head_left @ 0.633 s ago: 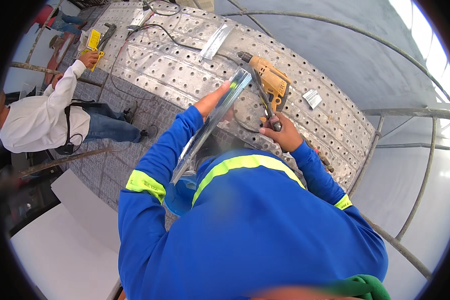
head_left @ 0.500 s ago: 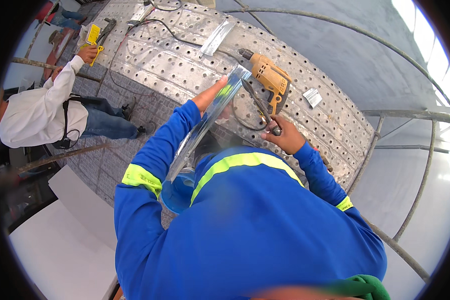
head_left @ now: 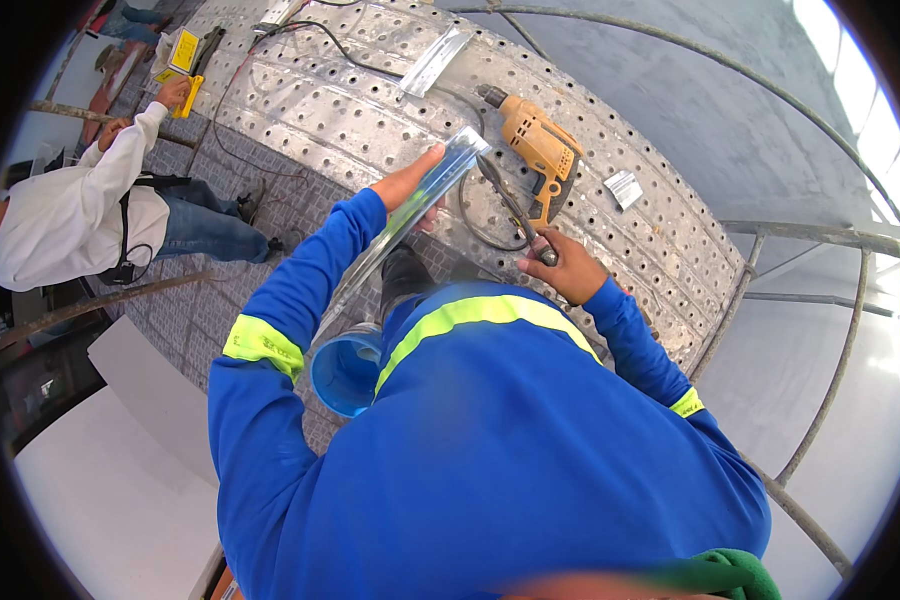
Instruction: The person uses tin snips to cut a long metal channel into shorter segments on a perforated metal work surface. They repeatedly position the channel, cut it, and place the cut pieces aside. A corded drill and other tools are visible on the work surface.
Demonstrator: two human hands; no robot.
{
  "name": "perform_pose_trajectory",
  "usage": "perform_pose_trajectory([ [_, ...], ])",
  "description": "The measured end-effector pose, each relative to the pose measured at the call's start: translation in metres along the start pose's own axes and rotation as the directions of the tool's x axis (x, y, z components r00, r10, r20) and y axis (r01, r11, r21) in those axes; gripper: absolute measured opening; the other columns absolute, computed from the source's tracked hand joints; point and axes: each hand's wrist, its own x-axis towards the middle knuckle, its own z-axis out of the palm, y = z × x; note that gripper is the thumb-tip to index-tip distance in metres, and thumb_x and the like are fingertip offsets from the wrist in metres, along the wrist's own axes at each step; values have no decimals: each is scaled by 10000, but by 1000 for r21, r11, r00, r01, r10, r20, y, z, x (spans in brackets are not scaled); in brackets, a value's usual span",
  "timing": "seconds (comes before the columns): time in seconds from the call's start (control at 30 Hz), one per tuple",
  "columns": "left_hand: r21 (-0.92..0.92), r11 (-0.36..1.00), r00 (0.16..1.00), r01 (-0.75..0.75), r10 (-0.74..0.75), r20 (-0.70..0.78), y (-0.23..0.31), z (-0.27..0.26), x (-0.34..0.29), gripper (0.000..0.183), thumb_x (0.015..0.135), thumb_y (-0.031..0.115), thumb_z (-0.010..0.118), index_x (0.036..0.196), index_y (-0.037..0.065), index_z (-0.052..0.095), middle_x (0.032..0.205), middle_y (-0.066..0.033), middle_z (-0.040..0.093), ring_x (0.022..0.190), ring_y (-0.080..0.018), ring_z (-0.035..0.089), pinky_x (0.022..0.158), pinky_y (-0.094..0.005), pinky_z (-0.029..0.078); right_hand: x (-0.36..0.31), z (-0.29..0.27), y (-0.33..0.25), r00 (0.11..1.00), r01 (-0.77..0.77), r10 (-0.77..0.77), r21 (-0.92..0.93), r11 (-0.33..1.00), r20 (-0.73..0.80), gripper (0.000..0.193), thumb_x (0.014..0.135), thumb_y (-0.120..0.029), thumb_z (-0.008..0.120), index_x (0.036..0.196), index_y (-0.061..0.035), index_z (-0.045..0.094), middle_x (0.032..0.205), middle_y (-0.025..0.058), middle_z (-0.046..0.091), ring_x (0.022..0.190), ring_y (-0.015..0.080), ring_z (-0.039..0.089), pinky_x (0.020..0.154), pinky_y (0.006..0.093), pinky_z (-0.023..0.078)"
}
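My left hand [head_left: 410,182] is wrapped around a long, shiny metal channel [head_left: 458,160], thumb along its side. The channel slants from over the platform's near edge down toward my left side. In my right hand [head_left: 572,270] are the handles of what look like dark tin snips [head_left: 507,200]. Their tip lies at the channel's upper end; whether the blades touch it I cannot tell. A yellow power drill [head_left: 538,140] lies on its side just beyond my right hand, its black cable looping beside the snips.
The perforated metal platform [head_left: 320,110] carries a bent metal offcut [head_left: 435,62] and a small silver piece [head_left: 624,188]. A blue bucket [head_left: 346,378] stands below by my left side. Scaffold pipes [head_left: 840,390] run along the right. At left, a person in white [head_left: 90,220] holds a yellow-handled tool [head_left: 188,97].
My left hand and the channel have shifted slightly left, and more of the blue bucket shows. My right hand keeps its hold on the snips. The whole view has moved a little.
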Motion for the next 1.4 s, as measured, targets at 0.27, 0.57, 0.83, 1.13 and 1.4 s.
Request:
perform_pose_trajectory([
  [0.27, -18, 1000, 999, -6, 5, -31, -8, -4, 8, 821, 906, 843, 435, 901, 55, 665, 691, -74, 638, 562, -177, 660, 552, -333, 601, 6, 4, -10, 994, 97, -97, -9, 995, 43, 693, 880, -410, 797, 1368, 24, 565, 1051, 108, 713, 1012, 243, 674, 937, 361, 508],
  [0.57, 73, 997, 990, -6, 17, -142, -6, 1, 3, 845, 888, 842, 481, 846, 19, 664, 649, -86, 607, 551, -178, 639, 539, -317, 568, 13, 3, -34, 996, 72, -69, -44, 996, 57, 753, 879, -471, 778, 1386, 37, 548, 1109, 161, 708, 1073, 312, 679, 960, 385, 509],
  [0.83, 163, 986, 972, -15, 52, -227, -5, 5, 1, 854, 892, 834, 489, 827, 5, 685, 641, -90, 626, 555, -183, 641, 553, -322, 565, 15, 8, -42, 998, 64, -63, -57, 996, 21, 722, 868, -496, 775, 1321, 37, 599, 1111, 219, 701, 1058, 346, 686, 944, 403, 520],
  [1.13, 193, 981, 966, -27, 75, -246, -5, 4, 4, 853, 892, 828, 495, 818, 1, 691, 631, -93, 621, 555, -191, 640, 554, -324, 556, 18, 10, -39, 999, 41, -41, -54, 998, -4, 650, 855, -498, 784, 1216, 20, 630, 1038, 233, 701, 971, 365, 697, 863, 421, 532],
  [1.4, 206, 978, 962, -29, 83, -258, -4, 5, 4, 854, 897, 826, 491, 820, 0, 690, 636, -92, 624, 553, -187, 643, 552, -324, 554, 18, 16, -36, 987, 122, -129, -83, 989, -93, 625, 852, -494, 788, 1189, 12, 644, 1023, 224, 703, 931, 358, 701, 826, 425, 537],
])
